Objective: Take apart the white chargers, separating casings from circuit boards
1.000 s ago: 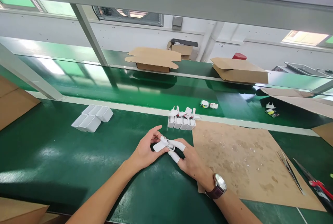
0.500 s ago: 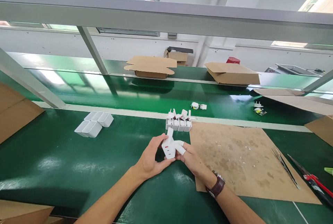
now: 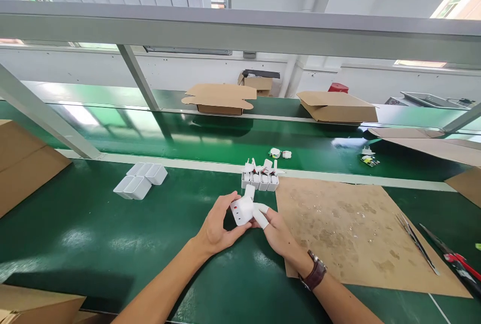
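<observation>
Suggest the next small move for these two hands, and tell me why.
Perhaps turn the white housing over: its red mark faces up, leaving the underside hidden, and a flat white piece juts from its far end. The left hand and right hand both hold it, which should help steady the turn.

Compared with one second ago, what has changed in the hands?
The white housing was turned: its face with the red mark now shows, and a white tab points away from the person. Left hand and right hand still hold it. The white shells and the row of filled shells stayed in place.
</observation>
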`<state>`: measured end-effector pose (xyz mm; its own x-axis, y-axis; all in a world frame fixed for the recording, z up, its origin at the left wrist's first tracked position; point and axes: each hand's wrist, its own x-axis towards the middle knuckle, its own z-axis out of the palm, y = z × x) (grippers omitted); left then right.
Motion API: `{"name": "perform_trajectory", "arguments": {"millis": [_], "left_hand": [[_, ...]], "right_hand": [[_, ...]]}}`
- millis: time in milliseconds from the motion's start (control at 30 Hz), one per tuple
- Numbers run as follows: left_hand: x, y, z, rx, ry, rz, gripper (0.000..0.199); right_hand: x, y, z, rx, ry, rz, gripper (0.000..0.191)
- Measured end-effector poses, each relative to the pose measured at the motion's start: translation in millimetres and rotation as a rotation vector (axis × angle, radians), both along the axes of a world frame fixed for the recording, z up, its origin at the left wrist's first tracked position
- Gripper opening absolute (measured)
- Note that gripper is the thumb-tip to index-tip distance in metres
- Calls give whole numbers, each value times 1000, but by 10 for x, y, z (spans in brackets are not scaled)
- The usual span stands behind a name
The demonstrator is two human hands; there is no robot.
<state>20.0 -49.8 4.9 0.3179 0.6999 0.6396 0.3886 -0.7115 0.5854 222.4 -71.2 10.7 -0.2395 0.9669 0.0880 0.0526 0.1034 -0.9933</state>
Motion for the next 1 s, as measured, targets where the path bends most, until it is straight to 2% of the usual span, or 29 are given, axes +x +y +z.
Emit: {"name": "perform_trajectory", "arguments": {"millis": [67,167,333,433,533,733,867,1000], "left_hand": [[-36,39,-1,-13,37,69,72],[-96,125,-44,-133,40,150,72],[-177,445,-145,-411,-151,301,75],[-188,706,-150,-557,-208,252,81],[-139,918,-131,-615,-215,185,83],[37,1074,-95,-641,-187,87,86],[16,1190,81,-649,-142,85,91],[4,1469,455,-617,-68,153,79]], "right_hand": [[-1,-18,53,122,-37,-14,34],[10,-56,115,292,-205,-1,31],[28,-114,77,556,-614,38,31],[15,-124,17,684,-753,67,31],[7,-127,-25,749,-817,89,30],[27,-124,-56,781,-867,118,19],[38,-102,-28,752,-902,158,19],[1,-97,-12,759,-992,200,16]]}}
